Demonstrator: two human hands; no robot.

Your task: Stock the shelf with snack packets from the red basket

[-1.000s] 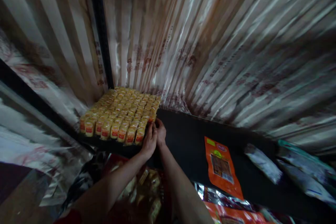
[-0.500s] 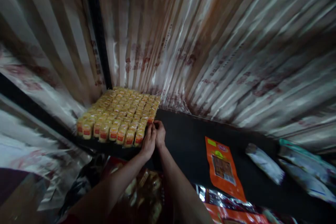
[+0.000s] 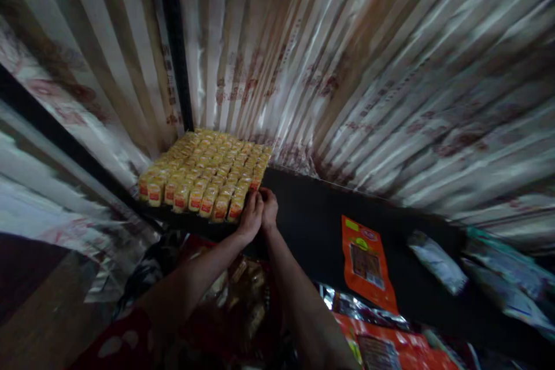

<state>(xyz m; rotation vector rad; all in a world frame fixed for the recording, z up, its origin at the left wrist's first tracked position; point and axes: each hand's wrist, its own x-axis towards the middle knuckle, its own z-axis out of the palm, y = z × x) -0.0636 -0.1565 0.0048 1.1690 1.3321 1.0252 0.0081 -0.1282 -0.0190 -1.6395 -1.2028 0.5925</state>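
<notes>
Currently, the left grip (image 3: 251, 215) and right grip (image 3: 269, 209) meet beside rows of yellow, rounded, clear-wrapped packets (image 3: 208, 170) extending leftward and beyond; whether either is closed on one cannot be determined. Rightward, a flat orange plastic pouch (image 3: 367, 263) lies on the black shelf (image 3: 306, 211).

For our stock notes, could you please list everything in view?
Yellow packs: many, yellow, shelf's left end
Orange packet: one, orange, on shelf
Pale packet: one, whitish, further right
Teal-edged packets: about two, pale, far right
Shelf: one, black, across middle
Lower packets: several, orange and silver, bottom right
Wrapped items: several, gold, bottom centre
Sheeting: count unclear, whitish, background
Bars: two, dark, left
Sleeve: one, red and white, bottom left
Left hand: one, bare, at yellow packs' corner
Right hand: one, bare, beside it
</notes>
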